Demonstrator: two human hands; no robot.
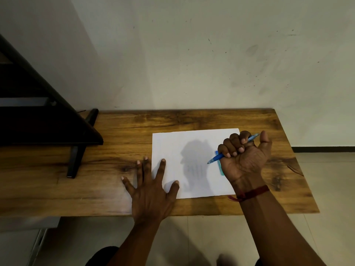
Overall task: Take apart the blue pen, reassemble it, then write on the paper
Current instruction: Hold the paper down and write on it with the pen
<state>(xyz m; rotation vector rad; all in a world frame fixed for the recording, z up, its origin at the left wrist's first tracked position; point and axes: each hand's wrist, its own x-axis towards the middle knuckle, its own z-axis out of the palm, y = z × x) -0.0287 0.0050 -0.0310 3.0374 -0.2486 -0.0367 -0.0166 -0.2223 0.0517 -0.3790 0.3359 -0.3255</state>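
Observation:
A white sheet of paper point(176, 150) lies on the wooden table point(119, 135). My right hand point(244, 158) is fisted around the blue pen point(216, 159), palm turned up, over the paper's right edge. The pen's tip points left and down, just above the sheet; its back end sticks out past my fingers near the thumb. My left hand point(151, 189) lies flat with spread fingers, its thumb and forefinger on the paper's left edge and the other fingers on the wood. The paper shows no writing, only my hand's shadow.
A teal strip-like object point(221, 168) lies on the paper under my right hand, mostly hidden. A dark stair frame with a black leg point(76, 156) rests on the table's left part. The table stands against a pale wall point(192, 64). Tiled floor lies below and to the right.

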